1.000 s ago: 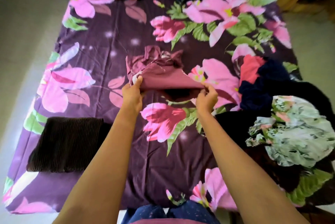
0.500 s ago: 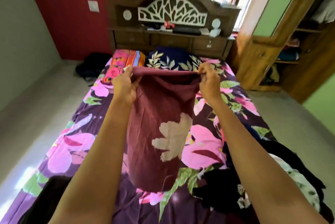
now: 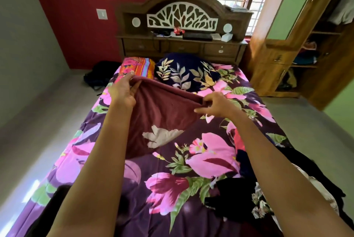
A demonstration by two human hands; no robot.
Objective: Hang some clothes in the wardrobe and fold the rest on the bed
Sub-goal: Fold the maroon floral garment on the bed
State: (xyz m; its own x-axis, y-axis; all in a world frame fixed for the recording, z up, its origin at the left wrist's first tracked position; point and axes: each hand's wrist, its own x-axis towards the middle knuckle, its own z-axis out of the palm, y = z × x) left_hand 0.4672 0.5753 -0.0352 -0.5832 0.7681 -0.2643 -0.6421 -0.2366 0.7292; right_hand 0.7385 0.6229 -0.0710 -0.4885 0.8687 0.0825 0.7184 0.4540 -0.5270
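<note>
A maroon garment [image 3: 162,118] with a pale leaf print is stretched out over the middle of the bed [image 3: 159,188]. My left hand [image 3: 123,91] pinches its top left corner, held a little higher. The top right corner is pinched by my right hand [image 3: 214,104], close to the floral sheet. The garment's lower end lies on the sheet. A heap of dark and floral clothes [image 3: 249,198] sits at the bed's right side. A dark folded item [image 3: 57,210] lies at the near left, partly behind my left arm.
Two pillows [image 3: 183,72] lie at the head of the bed under a carved wooden headboard [image 3: 182,18]. An open wooden wardrobe [image 3: 306,49] with shelves stands at the right. A dark bag [image 3: 99,75] sits on the floor at the bed's far left corner.
Both hands lifted the crumpled maroon garment off the bed, spread it upright, then lowered it flat toward the sheet. The right hand has dropped further than the left.
</note>
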